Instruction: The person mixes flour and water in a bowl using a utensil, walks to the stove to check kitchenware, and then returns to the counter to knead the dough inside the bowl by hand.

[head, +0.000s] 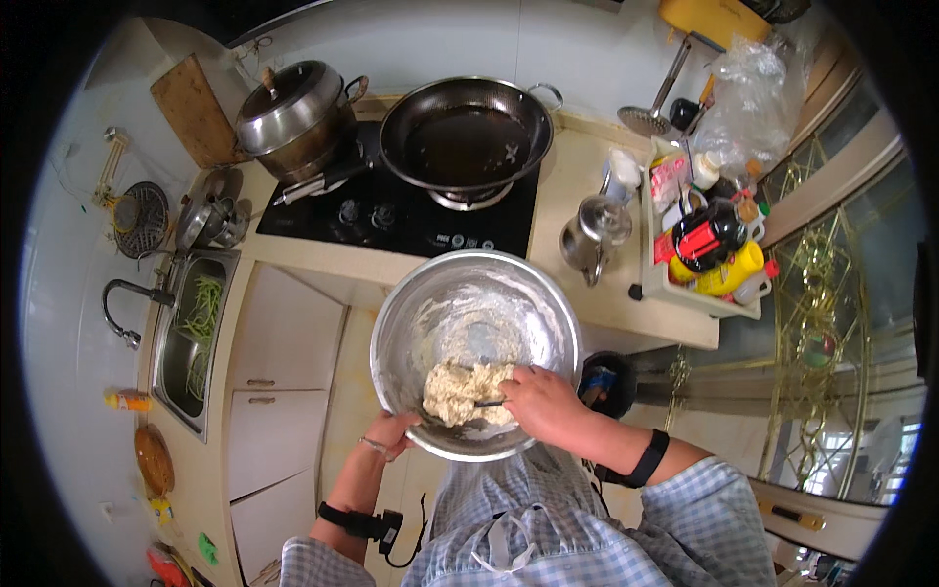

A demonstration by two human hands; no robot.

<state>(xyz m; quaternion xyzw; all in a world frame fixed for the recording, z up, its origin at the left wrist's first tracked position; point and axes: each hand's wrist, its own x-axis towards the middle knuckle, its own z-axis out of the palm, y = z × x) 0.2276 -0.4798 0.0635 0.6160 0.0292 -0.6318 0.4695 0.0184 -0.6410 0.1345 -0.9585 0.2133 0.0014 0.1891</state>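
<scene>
A large stainless steel mixing bowl (480, 293) is in front of me, its inner wall smeared with flour and wet dough. My left hand (392, 433) grips its rim at the lower left. Rough, shaggy dough (469, 389) lies in the near part of the bowl. My right hand (539, 400) is at the right side of the dough, closed around a thin dark utensil (490, 403), perhaps chopsticks, whose end goes into the dough. The palm side of the right hand is hidden.
A wok (469, 136) and a lidded pot (290, 121) stand on the black gas hob (411, 220). To the right are a metal kettle (596, 231) and a bin of bottles (704, 293). Green vegetables (202, 315) lie in the sink (172, 381) at left.
</scene>
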